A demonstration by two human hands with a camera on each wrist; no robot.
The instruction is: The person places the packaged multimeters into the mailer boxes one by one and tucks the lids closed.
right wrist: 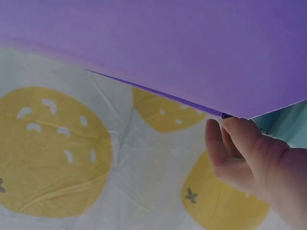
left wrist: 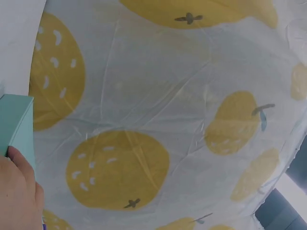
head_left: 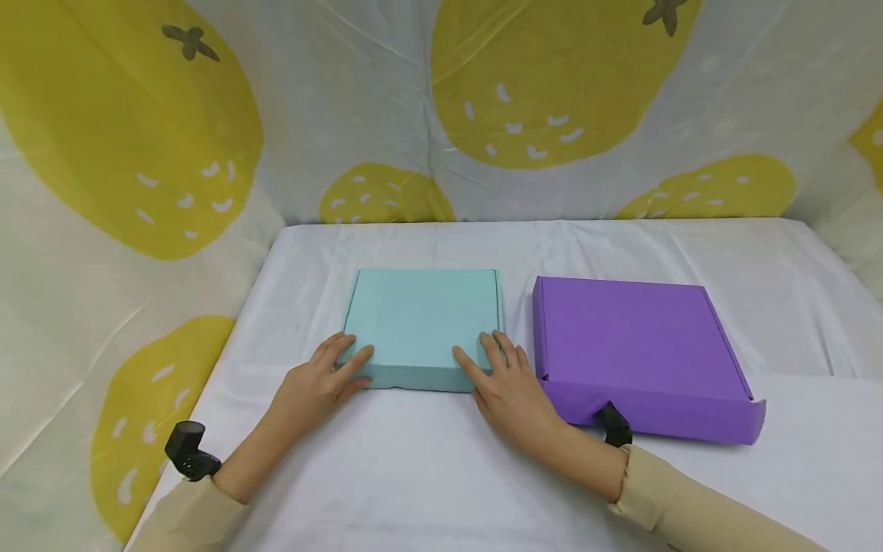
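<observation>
Teal box (head_left: 422,326) is touched at both near corners by flat, spread fingers of left hand (head_left: 323,383) and right hand (head_left: 507,391), purple box (head_left: 638,356) just beside.

A pale teal box (head_left: 422,326) is sitting beside a solid purple box (head_left: 638,349) on a plain white tablecloth (head_left: 428,475), while a white backdrop (head_left: 331,100) is showing big yellow fruit prints flecked with white and topped with grey stems.
</observation>
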